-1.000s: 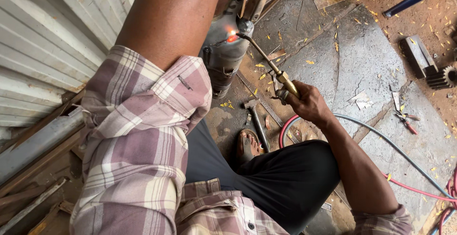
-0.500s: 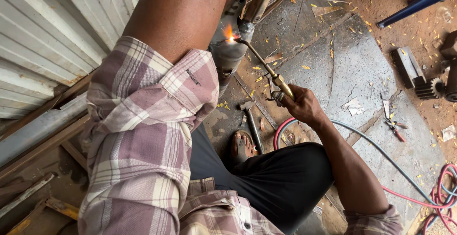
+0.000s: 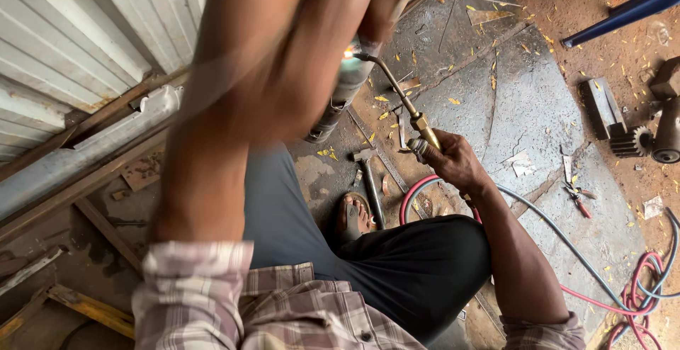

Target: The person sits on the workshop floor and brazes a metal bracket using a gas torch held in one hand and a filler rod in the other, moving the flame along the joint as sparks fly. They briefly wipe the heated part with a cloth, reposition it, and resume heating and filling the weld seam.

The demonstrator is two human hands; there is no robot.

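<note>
Corrugated wall (image 3: 78, 31) crowds the left side; the steel floor plate (image 3: 524, 102) beyond lies open. Left forearm (image 3: 255, 102) is blurred, its hand cut off, grip unreadable. Right hand (image 3: 453, 162) clenches the brass torch (image 3: 397, 95), flame on the grey cylinder (image 3: 343, 95).

Torch on the cylinder

Our right hand (image 3: 453, 162) grips the brass torch (image 3: 397, 95), flame touching the grey cylinder (image 3: 343, 98); hammer (image 3: 370, 183) just below it.
</note>
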